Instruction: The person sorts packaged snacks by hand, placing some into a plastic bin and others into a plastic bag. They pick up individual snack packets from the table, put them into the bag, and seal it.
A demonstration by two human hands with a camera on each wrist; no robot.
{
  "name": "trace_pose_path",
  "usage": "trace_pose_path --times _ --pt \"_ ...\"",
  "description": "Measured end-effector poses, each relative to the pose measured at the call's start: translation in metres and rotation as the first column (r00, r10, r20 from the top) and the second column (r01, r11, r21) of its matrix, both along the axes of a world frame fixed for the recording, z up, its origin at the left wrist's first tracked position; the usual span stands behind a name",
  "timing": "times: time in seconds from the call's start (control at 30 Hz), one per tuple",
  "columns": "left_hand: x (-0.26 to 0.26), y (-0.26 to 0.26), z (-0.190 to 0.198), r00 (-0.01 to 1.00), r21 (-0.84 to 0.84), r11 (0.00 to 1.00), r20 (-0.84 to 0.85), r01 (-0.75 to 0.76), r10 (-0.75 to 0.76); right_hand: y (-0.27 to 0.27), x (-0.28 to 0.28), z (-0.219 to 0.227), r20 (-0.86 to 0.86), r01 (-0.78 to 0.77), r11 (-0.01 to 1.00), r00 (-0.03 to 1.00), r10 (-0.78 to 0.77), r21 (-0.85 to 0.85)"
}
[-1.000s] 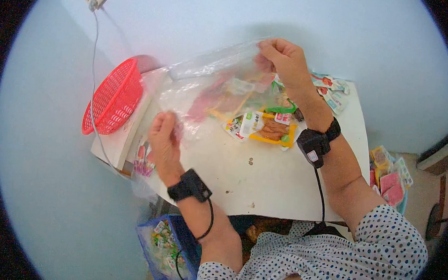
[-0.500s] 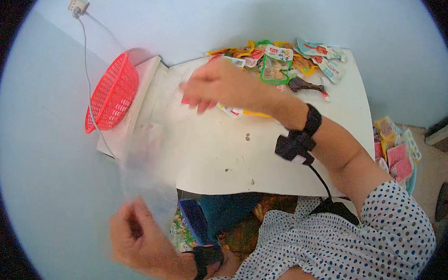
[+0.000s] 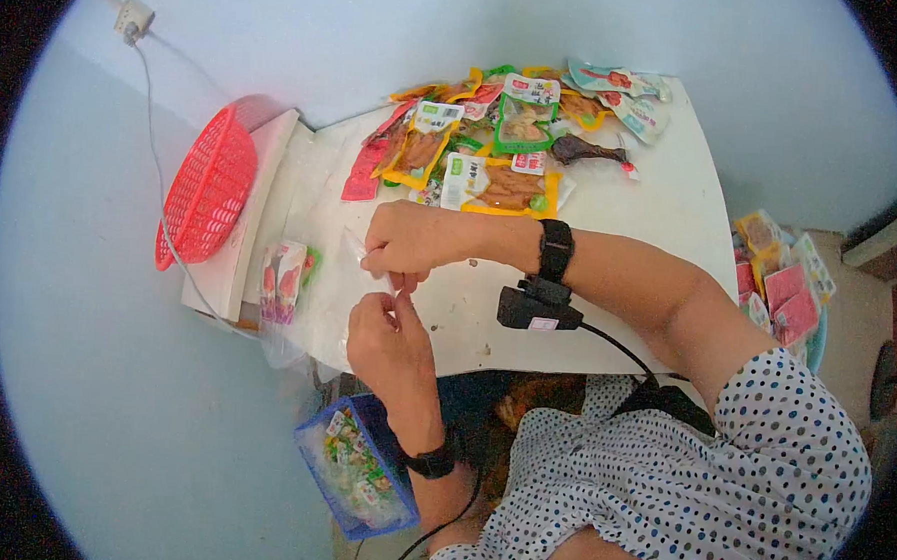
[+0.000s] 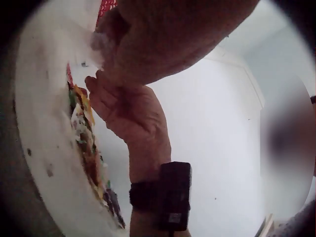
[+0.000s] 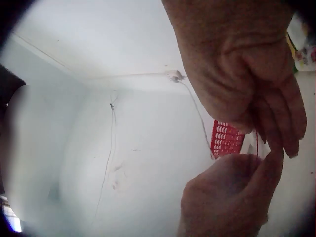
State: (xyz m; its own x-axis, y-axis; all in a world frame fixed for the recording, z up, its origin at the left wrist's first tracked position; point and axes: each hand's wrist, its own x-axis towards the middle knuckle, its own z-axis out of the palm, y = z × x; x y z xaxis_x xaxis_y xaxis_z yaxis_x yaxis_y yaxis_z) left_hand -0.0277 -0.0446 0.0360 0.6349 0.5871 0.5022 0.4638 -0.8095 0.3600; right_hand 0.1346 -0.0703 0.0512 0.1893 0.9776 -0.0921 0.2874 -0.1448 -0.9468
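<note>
Close together over the left part of the table are both hands, pinching a clear plastic bag [image 3: 354,248] at its edge. My right hand [image 3: 410,240] is on the far side, fingers curled with the fingertips pointing down. Just nearer the body, my left hand [image 3: 390,350] has its thumb and fingers at the same edge. The right wrist view shows a thin red line on the plastic between the fingers. Pale, blurred plastic [image 4: 101,48] shows by the left hand in the left wrist view. Most of the bag is hard to see against the white table.
Several food packets [image 3: 503,187] lie piled at the back of the table [image 3: 612,212], a dark wrapped drumstick [image 3: 584,151] among them. A pink packet [image 3: 283,281] lies at the left. A red basket [image 3: 207,189] leans there. Below stand a blue crate [image 3: 360,466] and, right, a filled tub [image 3: 817,341].
The hands were wide apart with the bag stretched between them. The left hand dropped toward the body, then came back up; the right hand moved left and down, and they now meet.
</note>
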Motion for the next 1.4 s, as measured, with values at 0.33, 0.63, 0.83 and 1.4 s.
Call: trace_pose_path --times 0.33,0.63,0.83,1.4 --pt "0.024 0.013 -0.040 0.999 -0.362 0.931 -0.008 0.044 -0.050 0.015 0.022 -0.050 0.139 0.233 0.972 0.963 -0.230 -0.009" --pt "0.029 0.016 -0.062 0.993 -0.268 0.961 0.117 0.062 -0.032 0.014 0.017 -0.052 -0.042 0.248 0.965 0.967 -0.252 -0.081" --pt "0.025 0.012 -0.054 0.951 -0.499 0.860 0.304 0.109 0.056 0.009 0.019 -0.043 -0.171 0.178 0.980 0.967 -0.191 -0.085" --pt "0.025 0.012 -0.051 0.949 -0.484 0.875 0.285 0.017 0.139 0.009 0.020 -0.039 -0.297 0.072 0.993 0.950 -0.097 -0.095"
